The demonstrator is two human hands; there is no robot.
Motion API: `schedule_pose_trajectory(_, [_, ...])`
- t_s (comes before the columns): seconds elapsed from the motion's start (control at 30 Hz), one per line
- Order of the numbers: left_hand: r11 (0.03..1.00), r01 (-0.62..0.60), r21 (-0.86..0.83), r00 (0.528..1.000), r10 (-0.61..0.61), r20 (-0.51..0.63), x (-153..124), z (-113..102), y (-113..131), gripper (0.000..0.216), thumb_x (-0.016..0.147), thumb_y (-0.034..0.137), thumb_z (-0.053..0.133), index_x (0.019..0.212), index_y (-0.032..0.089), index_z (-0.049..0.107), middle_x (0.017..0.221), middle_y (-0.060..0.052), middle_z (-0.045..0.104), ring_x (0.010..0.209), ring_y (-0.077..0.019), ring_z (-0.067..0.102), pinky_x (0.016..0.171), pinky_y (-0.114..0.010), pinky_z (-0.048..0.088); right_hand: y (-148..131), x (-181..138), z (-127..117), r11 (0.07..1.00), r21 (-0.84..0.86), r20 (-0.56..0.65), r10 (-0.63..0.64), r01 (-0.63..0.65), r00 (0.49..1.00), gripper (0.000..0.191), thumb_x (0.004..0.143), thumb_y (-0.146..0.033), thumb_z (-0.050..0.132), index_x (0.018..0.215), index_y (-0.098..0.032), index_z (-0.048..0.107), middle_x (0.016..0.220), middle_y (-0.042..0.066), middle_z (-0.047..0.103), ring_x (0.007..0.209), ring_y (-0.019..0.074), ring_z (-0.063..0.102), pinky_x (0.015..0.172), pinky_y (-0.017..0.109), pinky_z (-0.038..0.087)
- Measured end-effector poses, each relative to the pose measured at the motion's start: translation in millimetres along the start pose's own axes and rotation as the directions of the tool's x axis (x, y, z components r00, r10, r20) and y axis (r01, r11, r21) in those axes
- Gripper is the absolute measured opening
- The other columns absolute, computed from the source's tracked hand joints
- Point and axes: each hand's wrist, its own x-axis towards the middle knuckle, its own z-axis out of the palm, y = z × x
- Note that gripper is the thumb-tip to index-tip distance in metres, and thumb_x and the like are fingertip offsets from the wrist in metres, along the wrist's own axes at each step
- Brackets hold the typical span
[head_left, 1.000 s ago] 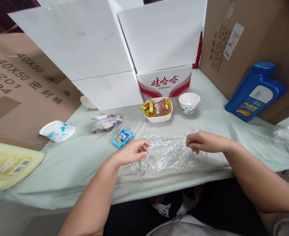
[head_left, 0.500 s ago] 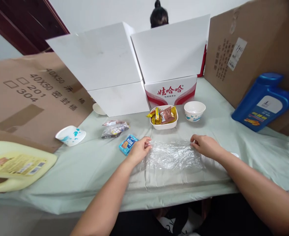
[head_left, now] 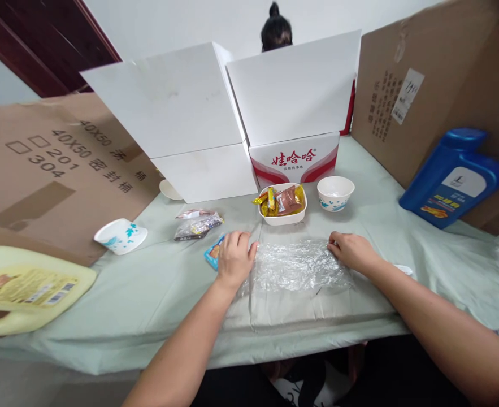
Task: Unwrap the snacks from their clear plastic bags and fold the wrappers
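A sheet of clear plastic film [head_left: 300, 264] lies flat on the pale green tablecloth [head_left: 147, 294]. My left hand [head_left: 233, 257] rests on the film's left edge with its fingers laid flat, partly covering a small blue snack packet [head_left: 212, 253]. My right hand [head_left: 349, 250] sits at the film's right edge, fingers curled and pinching the film. Just beyond the film stands a white dish [head_left: 282, 213] with several wrapped snacks in it.
An empty white bowl [head_left: 335, 192] stands right of the dish. A clear snack bag [head_left: 196, 223] and a tipped paper cup [head_left: 120, 234] lie to the left. A yellow jug [head_left: 24, 288], a blue jug [head_left: 455, 178], cardboard boxes and white boards ring the table. Another person's head [head_left: 276, 29] shows behind the boards.
The view has risen. My left hand moved left and flattened over the film's edge and the blue packet. My right hand stays at the right edge.
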Motion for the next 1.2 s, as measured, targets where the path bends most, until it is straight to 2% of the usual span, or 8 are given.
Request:
schedule_pose_trajectory(0.1, [0.95, -0.282, -0.136, 0.95, 0.296, 0.103, -9.6, -1.9, 15.0, 0.024, 0.095, 0.029, 0.045, 0.096, 0.019, 0.067, 0.1, -0.011, 0.068, 0.101, -0.0251, 0.061, 0.092, -0.039, 0.045, -2.3, 0.2, 0.0, 1.0, 0.014, -0.002, 0.006, -0.006, 1.0, 0.027, 0.095, -0.032, 0.039, 0.103, -0.019, 0.062, 0.096, 0.011, 0.073, 0.086, 0.0238, 0.067, 0.066, 0.03, 0.037])
schedule_pose_trajectory(0.2, [0.824, -0.462, -0.328, 0.776, 0.554, 0.301, -20.9, 10.1, 29.8, 0.033, 0.097, 0.038, 0.046, 0.12, 0.021, 0.062, 0.127, -0.009, 0.063, 0.123, -0.0251, 0.053, 0.107, -0.042, 0.039, -2.6, 2.8, -0.1, 1.0, 0.02, -0.005, 0.021, -0.02, 1.0, 0.027, 0.096, -0.032, 0.039, 0.104, -0.019, 0.062, 0.097, 0.01, 0.073, 0.087, 0.0235, 0.067, 0.066, 0.031, 0.037])
schedule_pose_trajectory(0.33, [0.829, -0.471, -0.302, 0.69, 0.559, 0.459, -27.7, 26.3, 37.5, 0.06, 0.094, 0.054, 0.048, 0.146, 0.027, 0.039, 0.158, -0.008, 0.03, 0.148, -0.0312, 0.019, 0.118, -0.057, 0.016, 16.2, 8.5, -9.1, 0.995, 0.01, -0.018, 0.1, -0.1, 0.995, 0.026, 0.094, -0.034, 0.043, 0.105, -0.02, 0.062, 0.101, 0.011, 0.072, 0.091, 0.0242, 0.066, 0.066, 0.031, 0.037])
schedule_pose_trajectory(0.67, [0.854, -0.457, -0.249, 0.693, 0.518, 0.502, -29.9, 28.6, 35.0, 0.06, 0.095, 0.054, 0.044, 0.149, 0.03, 0.033, 0.161, -0.007, 0.022, 0.149, -0.0289, 0.013, 0.119, -0.056, 0.013, 65.3, -19.4, -44.0, 0.998, 0.063, 0.32, -0.025, 0.005, 0.947, 0.02, 0.068, -0.031, 0.069, 0.086, -0.024, 0.065, 0.089, 0.002, 0.071, 0.08, 0.0224, 0.063, 0.059, 0.029, 0.037])
schedule_pose_trajectory(0.87, [0.856, -0.453, -0.25, 0.703, 0.515, 0.49, -33.6, 28.2, 39.4, 0.06, 0.095, 0.052, 0.046, 0.149, 0.031, 0.032, 0.161, -0.008, 0.021, 0.149, -0.0304, 0.012, 0.118, -0.058, 0.014, 69.2, -17.2, -43.2, 0.975, -0.087, 0.004, 0.207, -0.206, 0.978, 0.027, 0.085, -0.027, 0.054, 0.107, -0.019, 0.067, 0.109, 0.014, 0.069, 0.1, 0.0314, 0.063, 0.076, 0.039, 0.046])
schedule_pose_trajectory(0.97, [0.86, -0.438, -0.262, 0.703, 0.51, 0.497, -33.1, 26.9, 42.8, 0.062, 0.094, 0.055, 0.045, 0.149, 0.029, 0.033, 0.16, -0.01, 0.022, 0.149, -0.0315, 0.012, 0.118, -0.059, 0.015, 25.9, -17.3, -25.8, 0.993, 0.082, -0.185, -0.067, 0.083, 0.981, 0.035, 0.096, -0.035, 0.042, 0.116, -0.017, 0.065, 0.121, 0.015, 0.065, 0.113, 0.0278, 0.059, 0.096, 0.04, 0.045])
schedule_pose_trajectory(1.07, [0.872, -0.418, -0.256, 0.713, 0.49, 0.501, -33.1, 27.6, 44.8, 0.067, 0.093, 0.057, 0.046, 0.15, 0.026, 0.032, 0.16, -0.012, 0.023, 0.149, -0.0323, 0.013, 0.118, -0.059, 0.015, -23.2, -19.7, 3.7, 0.863, 0.103, -0.168, -0.475, 0.494, 0.864, 0.054, 0.093, -0.046, 0.05, 0.138, -0.015, 0.051, 0.146, 0.017, 0.047, 0.138, 0.0302, 0.038, 0.113, 0.046, 0.03])
schedule_pose_trajectory(1.2, [0.89, -0.392, -0.232, 0.749, 0.456, 0.482, -32.4, 32.2, 36.5, 0.073, 0.089, 0.061, 0.05, 0.15, 0.027, 0.03, 0.161, -0.011, 0.021, 0.149, -0.0338, 0.011, 0.117, -0.06, 0.012, -39.4, -16.7, 32.3, 0.829, 0.068, -0.001, -0.556, 0.555, 0.831, 0.092, 0.084, -0.072, 0.047, 0.151, -0.011, 0.032, 0.157, 0.02, 0.026, 0.146, 0.0383, 0.014, 0.115, 0.059, 0.015])
